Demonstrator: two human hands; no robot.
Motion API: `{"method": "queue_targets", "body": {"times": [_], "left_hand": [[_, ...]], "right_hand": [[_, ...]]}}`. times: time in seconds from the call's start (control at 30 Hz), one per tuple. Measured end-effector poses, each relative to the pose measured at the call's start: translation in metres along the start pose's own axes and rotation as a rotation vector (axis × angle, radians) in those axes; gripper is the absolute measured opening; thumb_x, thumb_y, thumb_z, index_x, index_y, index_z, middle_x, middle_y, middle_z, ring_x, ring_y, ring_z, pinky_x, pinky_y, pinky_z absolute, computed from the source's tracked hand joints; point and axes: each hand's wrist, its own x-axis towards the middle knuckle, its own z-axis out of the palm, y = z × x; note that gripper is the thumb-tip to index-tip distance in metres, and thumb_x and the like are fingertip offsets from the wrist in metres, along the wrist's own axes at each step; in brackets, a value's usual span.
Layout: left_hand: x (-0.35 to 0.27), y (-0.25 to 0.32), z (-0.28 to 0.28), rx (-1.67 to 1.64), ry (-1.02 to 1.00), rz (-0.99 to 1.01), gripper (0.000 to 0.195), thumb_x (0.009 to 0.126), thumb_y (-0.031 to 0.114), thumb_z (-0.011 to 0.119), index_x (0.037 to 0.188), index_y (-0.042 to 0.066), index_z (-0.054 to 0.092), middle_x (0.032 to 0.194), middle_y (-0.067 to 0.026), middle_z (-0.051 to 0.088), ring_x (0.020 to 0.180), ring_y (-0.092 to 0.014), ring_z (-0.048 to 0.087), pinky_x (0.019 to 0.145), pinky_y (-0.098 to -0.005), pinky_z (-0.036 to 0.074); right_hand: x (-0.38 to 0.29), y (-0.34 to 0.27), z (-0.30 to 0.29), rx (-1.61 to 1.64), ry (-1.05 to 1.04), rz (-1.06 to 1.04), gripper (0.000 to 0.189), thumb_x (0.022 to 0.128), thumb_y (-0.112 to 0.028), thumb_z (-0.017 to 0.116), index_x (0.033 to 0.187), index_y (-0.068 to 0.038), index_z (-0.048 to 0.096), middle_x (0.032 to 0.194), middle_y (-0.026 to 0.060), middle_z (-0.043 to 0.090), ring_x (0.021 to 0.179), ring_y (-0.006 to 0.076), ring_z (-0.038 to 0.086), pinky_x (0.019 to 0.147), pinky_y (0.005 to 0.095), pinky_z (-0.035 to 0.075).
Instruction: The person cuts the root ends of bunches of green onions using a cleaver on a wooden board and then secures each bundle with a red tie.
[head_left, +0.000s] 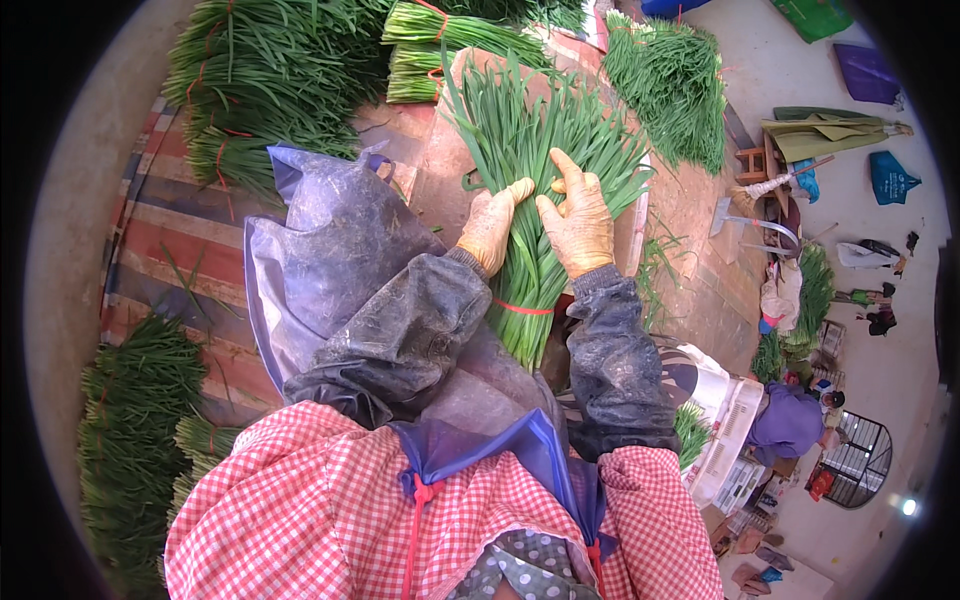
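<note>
A bundle of green garlic chives (525, 262) lies on a board in front of me, its leaf tips fanned out away from me. A red tie (523, 307) circles its lower stalks. My left hand (491, 225), in a yellowish glove, rests on the left edge of the leaves, thumb across them; whether it grips them cannot be told. My right hand (579, 217), gloved likewise, touches the right side of the leaves, with its index finger extended and its thumb apart. Dark sleeve covers reach from both wrists to the elbows.
Tied chive bundles are piled at the upper left (277, 82), upper right (667, 90) and lower left (135, 435). A white crate (724, 442) stands at my right, with greens beside it. Farther right are a broom (750, 193) and a person in purple (786, 420). A striped sheet (180, 247) covers the floor.
</note>
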Motion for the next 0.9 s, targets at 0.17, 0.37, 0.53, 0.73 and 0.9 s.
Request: {"method": "queue_targets", "body": {"times": [0.17, 0.37, 0.53, 0.73, 0.9], "left_hand": [[-0.001, -0.001, 0.000, 0.002, 0.018, 0.028, 0.035, 0.089, 0.023, 0.073, 0.113, -0.001, 0.066, 0.100, -0.0123, 0.071, 0.083, -0.023, 0.069, 0.075, -0.0384, 0.057], [-0.003, 0.000, 0.002, 0.028, 0.016, 0.048, 0.035, 0.090, 0.022, 0.071, 0.115, -0.001, 0.066, 0.103, -0.0121, 0.071, 0.085, -0.023, 0.069, 0.078, -0.0374, 0.056], [-0.003, -0.001, 0.002, 0.041, 0.026, 0.055, 0.036, 0.090, 0.021, 0.071, 0.117, -0.002, 0.066, 0.105, -0.0126, 0.071, 0.087, -0.024, 0.069, 0.079, -0.0373, 0.056], [0.004, -0.003, -0.001, 0.049, 0.050, 0.001, 0.046, 0.088, 0.023, 0.073, 0.125, -0.003, 0.061, 0.112, -0.0147, 0.068, 0.097, -0.026, 0.067, 0.086, -0.0396, 0.055], [0.008, -0.005, -0.002, 0.028, 0.044, 0.038, 0.040, 0.089, 0.021, 0.072, 0.120, -0.002, 0.063, 0.108, -0.0154, 0.071, 0.091, -0.027, 0.070, 0.082, -0.0411, 0.059]], "right_hand": [[0.005, -0.001, -0.001, -0.075, 0.001, 0.020, 0.056, 0.082, -0.017, 0.074, 0.135, -0.019, 0.058, 0.096, 0.0061, 0.058, 0.074, 0.0234, 0.061, 0.073, 0.0392, 0.053], [0.005, 0.006, -0.003, -0.177, 0.009, -0.112, 0.033, 0.088, -0.024, 0.069, 0.119, -0.017, 0.062, 0.095, 0.0102, 0.062, 0.083, 0.0293, 0.066, 0.072, 0.0422, 0.054], [0.012, 0.003, 0.010, -0.420, 0.104, -0.297, 0.012, 0.091, -0.025, 0.063, 0.095, -0.015, 0.058, 0.082, 0.0072, 0.065, 0.074, 0.0289, 0.067, 0.064, 0.0430, 0.053], [0.049, 0.019, -0.039, -0.618, 0.318, 0.122, 0.007, 0.091, -0.015, 0.054, 0.094, -0.009, 0.055, 0.080, 0.0113, 0.067, 0.064, 0.0352, 0.067, 0.059, 0.0474, 0.053], [0.034, 0.027, -0.086, -0.144, 0.425, 0.008, 0.020, 0.094, -0.011, 0.054, 0.111, -0.007, 0.062, 0.100, 0.0169, 0.067, 0.096, 0.0292, 0.067, 0.078, 0.0409, 0.052]]}}
